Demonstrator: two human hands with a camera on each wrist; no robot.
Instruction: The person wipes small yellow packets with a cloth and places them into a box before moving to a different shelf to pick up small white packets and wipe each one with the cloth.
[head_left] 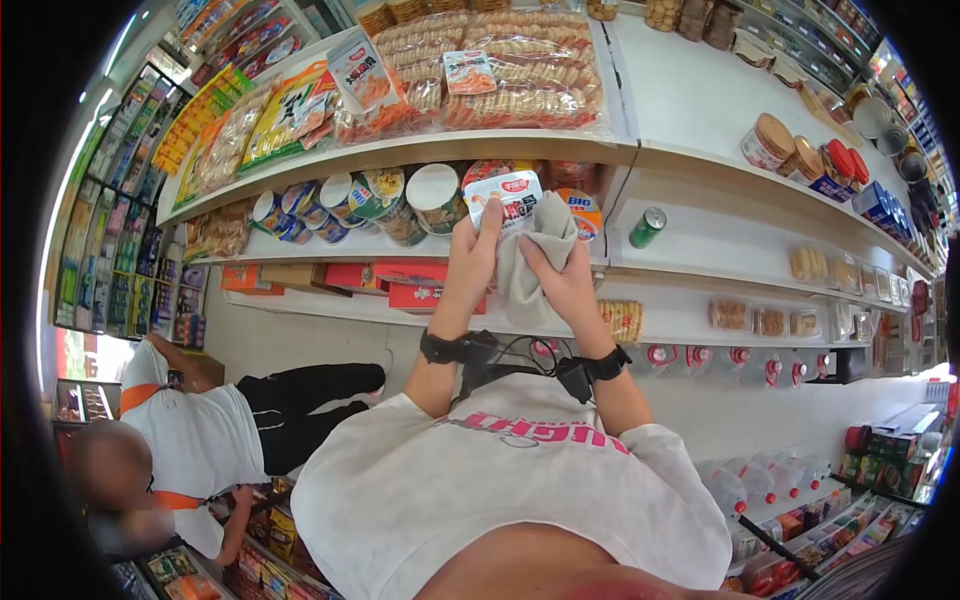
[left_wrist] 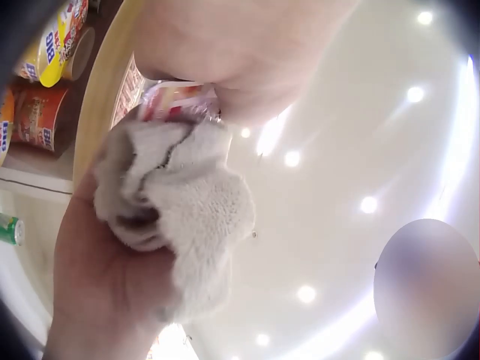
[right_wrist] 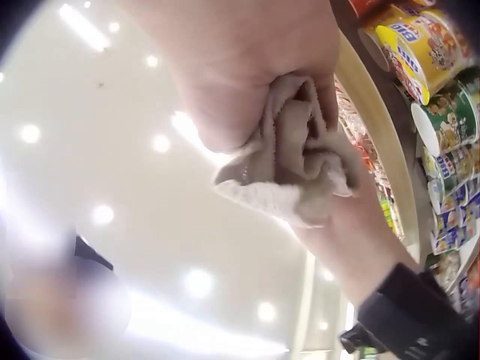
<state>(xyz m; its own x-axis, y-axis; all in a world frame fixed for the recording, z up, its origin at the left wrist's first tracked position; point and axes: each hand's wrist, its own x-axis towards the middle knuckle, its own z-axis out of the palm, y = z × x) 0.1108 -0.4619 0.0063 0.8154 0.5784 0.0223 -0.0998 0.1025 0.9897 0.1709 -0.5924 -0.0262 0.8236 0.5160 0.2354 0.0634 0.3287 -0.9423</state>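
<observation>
In the head view my left hand (head_left: 478, 243) grips a small white and red snack packet (head_left: 515, 187), thumb across its front. My right hand (head_left: 564, 278) holds a crumpled light grey cloth (head_left: 522, 285) up against the packet's lower right part. Seen from the left wrist, the cloth (left_wrist: 206, 206) is bunched in the right palm, and a strip of the packet (left_wrist: 180, 101) shows just above it. From the right wrist, folds of the cloth (right_wrist: 289, 161) hang out of the right hand, with the left forearm behind; the packet is hidden there.
Behind the hands, a shelf holds several instant noodle cups (head_left: 435, 195) and a green can (head_left: 648, 227). Bagged round crackers (head_left: 540, 70) and a similar upright packet (head_left: 365, 75) lie on the shelf above. Another person (head_left: 200, 430) is at the left. Water bottles (head_left: 740, 375) stand low at the right.
</observation>
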